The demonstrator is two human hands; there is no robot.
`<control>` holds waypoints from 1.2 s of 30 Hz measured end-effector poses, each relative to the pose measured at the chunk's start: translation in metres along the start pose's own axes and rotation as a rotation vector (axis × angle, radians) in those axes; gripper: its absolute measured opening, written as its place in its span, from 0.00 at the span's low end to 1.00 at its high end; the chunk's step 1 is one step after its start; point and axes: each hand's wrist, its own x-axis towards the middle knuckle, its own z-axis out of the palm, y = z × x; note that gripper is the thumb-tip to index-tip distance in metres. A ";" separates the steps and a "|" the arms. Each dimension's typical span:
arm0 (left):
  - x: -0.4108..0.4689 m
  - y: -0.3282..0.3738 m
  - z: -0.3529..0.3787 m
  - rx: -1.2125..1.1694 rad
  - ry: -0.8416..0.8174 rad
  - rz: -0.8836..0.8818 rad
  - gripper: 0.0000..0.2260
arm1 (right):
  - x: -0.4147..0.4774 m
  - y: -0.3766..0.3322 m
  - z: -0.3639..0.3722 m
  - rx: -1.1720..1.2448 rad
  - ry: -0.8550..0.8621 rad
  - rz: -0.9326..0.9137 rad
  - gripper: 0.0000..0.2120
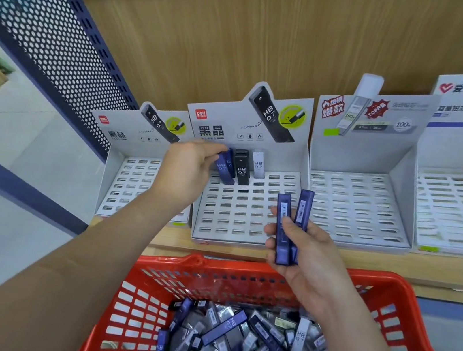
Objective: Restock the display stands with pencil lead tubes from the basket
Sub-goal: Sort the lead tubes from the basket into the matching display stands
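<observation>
Basket (374, 278) base beyond the bottom edge; rightmost stand (456, 144) beyond the right edge; left stand (121, 176) partly behind forearm (124, 234)

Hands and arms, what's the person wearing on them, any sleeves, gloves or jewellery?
Nothing shows. The left hand and right hand are bare: no gloves, rings or watch. The left arm and right arm show no sleeve.

Red lattice-walled basket (405, 297) held a loose heap of pencil lead tubes (242, 347): blue, black and clear, several marked HB 0.7. Second display stand (236, 215), white and slotted, carried a leaning blue pair (223, 169), a black tube (241, 167) and a white tube (258, 165) in its back row. Left hand (185, 174) pinched the blue pair's tops. Right hand (308, 257) gripped two more blue tubes (284, 229), upright.
</observation>
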 end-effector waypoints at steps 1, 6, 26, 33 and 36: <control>0.001 0.001 0.002 -0.020 0.016 -0.001 0.13 | 0.000 0.000 -0.001 0.008 0.009 0.004 0.09; 0.005 0.002 0.012 -0.046 0.057 -0.102 0.08 | -0.002 0.000 0.000 0.041 -0.006 0.018 0.07; -0.113 0.048 -0.005 -0.408 -0.122 -0.172 0.05 | -0.013 -0.009 0.005 0.091 -0.384 -0.016 0.25; -0.125 0.059 -0.002 -0.708 -0.239 -0.369 0.20 | -0.016 -0.003 0.022 -0.147 -0.217 -0.168 0.08; -0.124 0.052 -0.004 -0.588 -0.155 -0.349 0.15 | -0.019 -0.005 0.024 -0.319 -0.145 -0.187 0.06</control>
